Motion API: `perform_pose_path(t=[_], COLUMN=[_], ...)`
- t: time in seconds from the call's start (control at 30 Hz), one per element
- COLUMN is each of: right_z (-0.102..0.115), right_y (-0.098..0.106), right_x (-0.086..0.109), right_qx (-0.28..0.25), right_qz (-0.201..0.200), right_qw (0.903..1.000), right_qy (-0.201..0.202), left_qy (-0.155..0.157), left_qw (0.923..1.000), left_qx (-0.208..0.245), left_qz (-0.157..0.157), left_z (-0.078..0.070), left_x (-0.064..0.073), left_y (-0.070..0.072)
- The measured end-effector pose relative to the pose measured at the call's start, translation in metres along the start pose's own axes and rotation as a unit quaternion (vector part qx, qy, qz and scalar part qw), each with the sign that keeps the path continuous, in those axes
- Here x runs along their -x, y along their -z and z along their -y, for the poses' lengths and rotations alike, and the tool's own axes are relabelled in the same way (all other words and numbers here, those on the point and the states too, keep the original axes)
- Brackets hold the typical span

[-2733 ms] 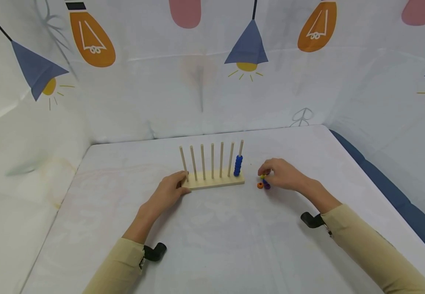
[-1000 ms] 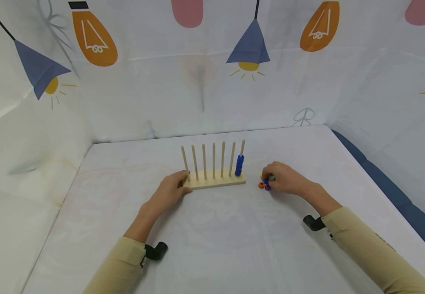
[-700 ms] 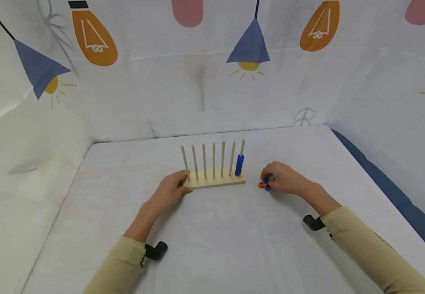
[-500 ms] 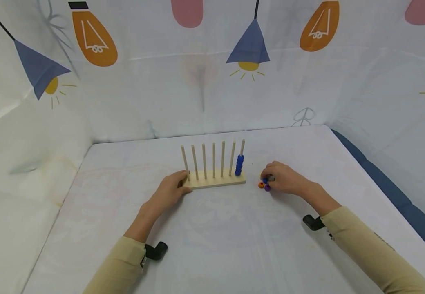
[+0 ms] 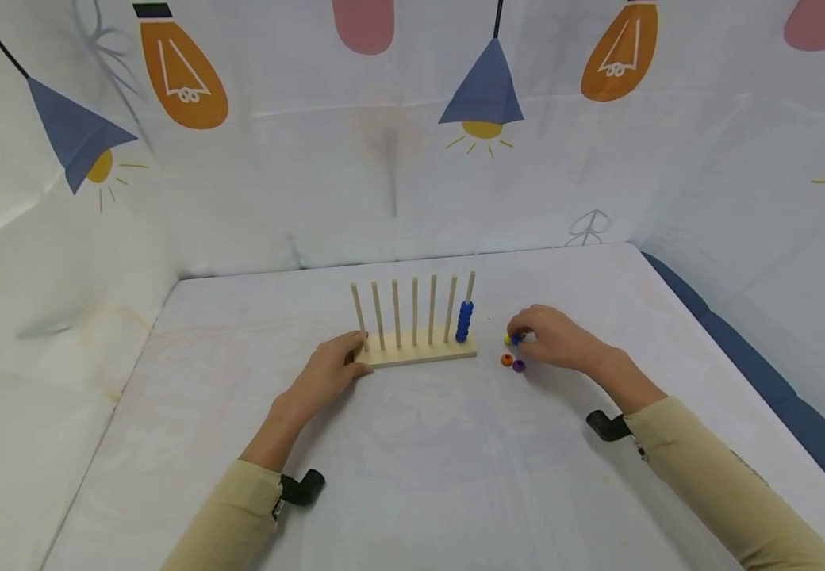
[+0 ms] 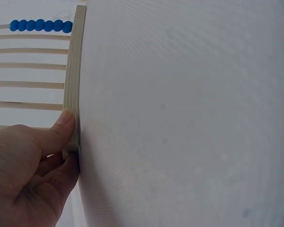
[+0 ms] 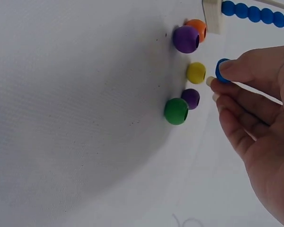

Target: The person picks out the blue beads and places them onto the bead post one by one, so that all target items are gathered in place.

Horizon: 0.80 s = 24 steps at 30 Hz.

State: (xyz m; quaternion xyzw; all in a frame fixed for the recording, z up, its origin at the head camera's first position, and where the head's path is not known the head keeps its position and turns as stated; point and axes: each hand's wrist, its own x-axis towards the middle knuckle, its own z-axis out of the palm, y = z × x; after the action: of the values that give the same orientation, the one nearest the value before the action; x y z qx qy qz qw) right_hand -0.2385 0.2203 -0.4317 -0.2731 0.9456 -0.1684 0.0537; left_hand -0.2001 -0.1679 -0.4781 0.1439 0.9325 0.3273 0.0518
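Note:
A pale wooden bead rack point(image 5: 416, 351) with a row of upright pegs stands mid-table. On its rightmost peg sits a stack of blue beads point(image 5: 464, 321); the other pegs are bare. My left hand point(image 5: 323, 371) grips the rack's left end, thumb and fingers pinching the base in the left wrist view. To the right of the rack, my right hand point(image 5: 555, 337) pinches a blue bead point(image 7: 222, 71) between thumb and fingertip. Loose beads lie close by: a yellow bead point(image 7: 196, 73), a green bead point(image 7: 175, 111), an orange bead point(image 5: 507, 360) and purple beads, one of them point(image 5: 519, 365) nearest me.
The white-covered table point(image 5: 412, 476) meets a white printed cloth wall point(image 5: 298, 182) at its back. A blue padded edge point(image 5: 741, 357) runs along the table's right side. Each wrist carries a black camera mount, the right one point(image 5: 607, 426) just past the sleeve.
My right hand has lifted slightly away from the orange and purple beads, with the blue bead between its fingertips. The left hand and the rack have stayed in place.

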Motion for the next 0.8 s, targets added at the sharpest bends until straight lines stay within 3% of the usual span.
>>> perform_pose_path(t=[0.47, 0.8], right_z=[0.007, 0.012], right_y=[0.009, 0.018], right_x=[-0.006, -0.006], right_qx=[-0.058, -0.07], right_qz=[-0.041, -0.089], right_qw=[0.9975, 0.9931], right_qy=[0.001, 0.032], left_qy=[0.012, 0.01], left_qw=[0.9999, 0.9999], left_qx=[-0.001, -0.005], left_qz=[0.003, 0.004], left_z=[-0.001, -0.001], left_x=[0.0, -0.002], left_y=[-0.001, -0.001])
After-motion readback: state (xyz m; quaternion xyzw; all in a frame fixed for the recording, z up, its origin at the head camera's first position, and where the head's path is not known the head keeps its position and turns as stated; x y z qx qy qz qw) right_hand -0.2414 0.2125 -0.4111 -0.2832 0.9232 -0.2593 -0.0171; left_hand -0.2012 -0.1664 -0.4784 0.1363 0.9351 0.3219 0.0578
